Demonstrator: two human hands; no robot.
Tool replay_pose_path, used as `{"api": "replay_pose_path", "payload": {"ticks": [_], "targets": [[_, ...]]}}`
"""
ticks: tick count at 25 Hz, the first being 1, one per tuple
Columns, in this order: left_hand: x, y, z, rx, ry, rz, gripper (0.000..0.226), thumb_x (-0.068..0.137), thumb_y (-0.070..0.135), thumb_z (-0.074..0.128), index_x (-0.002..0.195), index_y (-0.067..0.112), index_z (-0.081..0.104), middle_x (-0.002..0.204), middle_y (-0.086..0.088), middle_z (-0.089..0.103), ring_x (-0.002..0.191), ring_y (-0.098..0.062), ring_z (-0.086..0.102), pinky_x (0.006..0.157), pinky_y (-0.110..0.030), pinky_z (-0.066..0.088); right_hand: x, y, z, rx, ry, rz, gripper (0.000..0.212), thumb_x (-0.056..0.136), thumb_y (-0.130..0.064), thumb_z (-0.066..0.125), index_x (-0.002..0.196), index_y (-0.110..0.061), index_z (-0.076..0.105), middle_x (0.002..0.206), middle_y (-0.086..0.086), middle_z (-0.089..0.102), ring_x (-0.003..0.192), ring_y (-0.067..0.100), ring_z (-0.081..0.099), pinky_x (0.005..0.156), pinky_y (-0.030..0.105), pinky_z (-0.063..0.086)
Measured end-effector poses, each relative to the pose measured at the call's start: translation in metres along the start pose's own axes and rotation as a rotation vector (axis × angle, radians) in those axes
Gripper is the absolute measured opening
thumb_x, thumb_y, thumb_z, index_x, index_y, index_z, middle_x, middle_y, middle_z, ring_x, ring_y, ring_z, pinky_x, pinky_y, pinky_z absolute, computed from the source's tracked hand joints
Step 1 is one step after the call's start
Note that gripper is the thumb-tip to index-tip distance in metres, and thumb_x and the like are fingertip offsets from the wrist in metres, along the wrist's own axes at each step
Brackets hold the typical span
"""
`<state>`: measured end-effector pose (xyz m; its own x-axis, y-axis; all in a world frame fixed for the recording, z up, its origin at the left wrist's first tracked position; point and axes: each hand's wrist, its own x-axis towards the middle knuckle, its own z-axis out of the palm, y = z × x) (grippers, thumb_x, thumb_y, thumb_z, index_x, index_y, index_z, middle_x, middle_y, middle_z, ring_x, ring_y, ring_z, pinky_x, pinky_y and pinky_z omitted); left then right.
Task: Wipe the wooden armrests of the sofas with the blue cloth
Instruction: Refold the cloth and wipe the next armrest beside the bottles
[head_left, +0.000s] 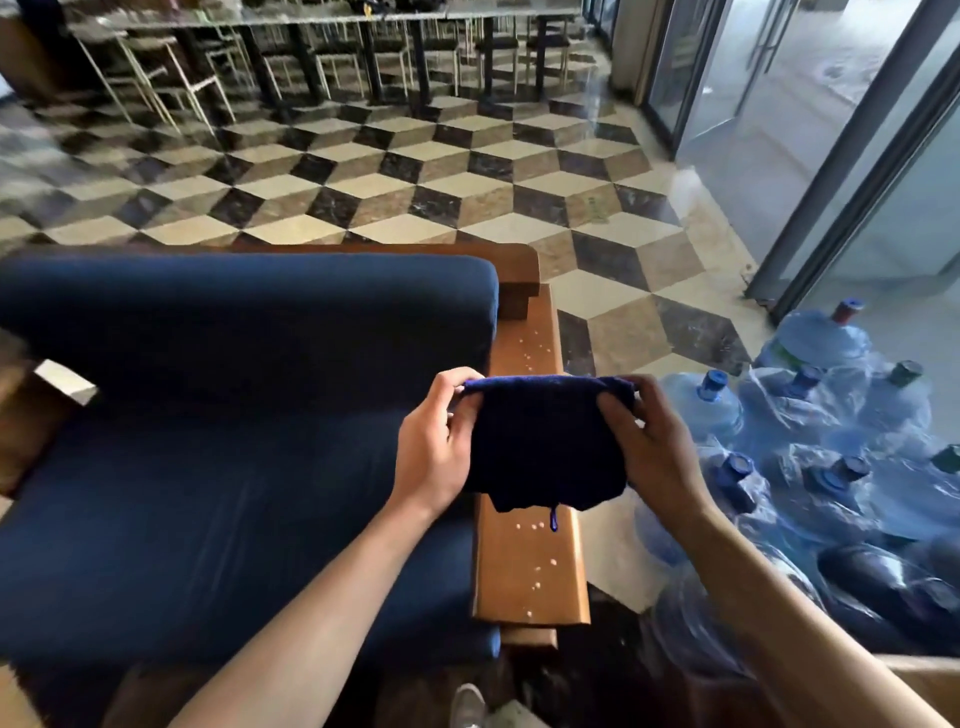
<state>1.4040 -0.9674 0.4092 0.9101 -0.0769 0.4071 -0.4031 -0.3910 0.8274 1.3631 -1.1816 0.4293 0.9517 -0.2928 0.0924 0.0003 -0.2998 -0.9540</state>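
Cloth (545, 441) above armrest (530, 561), bottles (810, 415) rightward

Armrest (530, 561): my path along its top is open on the near stretch and again on the far stretch, each dotted with white specks (535, 358). Cloth (545, 441): hangs across the middle, between my left grip (436, 447) and my right grip (654, 447). Sofa cushion (234, 467): butts against the armrest's left edge. Water bottles (810, 426): crowd the floor just right of the armrest, closing that side. Far end: blocked by the sofa's wooden back rail (519, 265).
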Motion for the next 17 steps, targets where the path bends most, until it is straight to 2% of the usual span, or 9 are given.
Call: {"api": "replay_pose_path", "payload": {"ticks": [3,8,12,14,17], "targets": [[0.003,-0.022,-0.004,0.001,-0.035,-0.037,0.015,0.102,0.021,0.051,0.114,0.028,0.056,0.095,0.015,0.067,0.084,-0.009,0.065,0.072,-0.021,0.049,0.004,0.008,0.019,0.025,0.016,0.028,0.013,0.098,-0.019,0.055,0.105,-0.029,0.058,0.094,-0.013,0.068,0.077,-0.008,0.061,0.064,0.008,0.047],[-0.002,-0.038,0.001,-0.011,-0.087,-0.053,0.016,0.103,0.019,0.049,0.117,0.022,0.056,0.092,0.02,0.064,0.08,-0.003,0.062,0.069,-0.009,0.043,0.0,0.026,0.029,0.062,0.009,0.104,0.018,0.098,-0.021,0.056,0.097,-0.039,0.06,0.1,-0.002,0.071,0.093,0.017,0.067,0.076,0.034,0.056],[-0.005,-0.042,0.013,-0.017,-0.073,-0.131,0.017,0.103,0.019,0.047,0.117,0.017,0.057,0.089,0.02,0.063,0.079,0.001,0.062,0.067,-0.007,0.042,0.005,0.034,0.026,0.049,-0.028,0.112,0.02,0.099,-0.022,0.055,0.098,-0.041,0.059,0.101,-0.005,0.071,0.093,0.016,0.067,0.073,0.032,0.056],[-0.014,-0.049,0.022,-0.007,-0.074,-0.173,0.016,0.104,0.02,0.046,0.117,0.02,0.055,0.09,0.02,0.064,0.08,-0.001,0.063,0.067,-0.008,0.043,0.005,0.05,0.025,0.048,-0.034,0.144,0.016,0.099,-0.024,0.055,0.1,-0.039,0.06,0.1,-0.003,0.071,0.093,0.019,0.067,0.075,0.037,0.057],[-0.041,-0.071,0.043,0.008,-0.084,-0.254,0.014,0.103,0.021,0.047,0.113,0.029,0.054,0.088,0.019,0.067,0.081,-0.002,0.064,0.068,-0.014,0.046,-0.005,0.09,0.028,0.025,-0.032,0.221,0.012,0.098,-0.024,0.058,0.099,-0.036,0.061,0.095,-0.004,0.072,0.089,0.016,0.067,0.074,0.036,0.054]]}}
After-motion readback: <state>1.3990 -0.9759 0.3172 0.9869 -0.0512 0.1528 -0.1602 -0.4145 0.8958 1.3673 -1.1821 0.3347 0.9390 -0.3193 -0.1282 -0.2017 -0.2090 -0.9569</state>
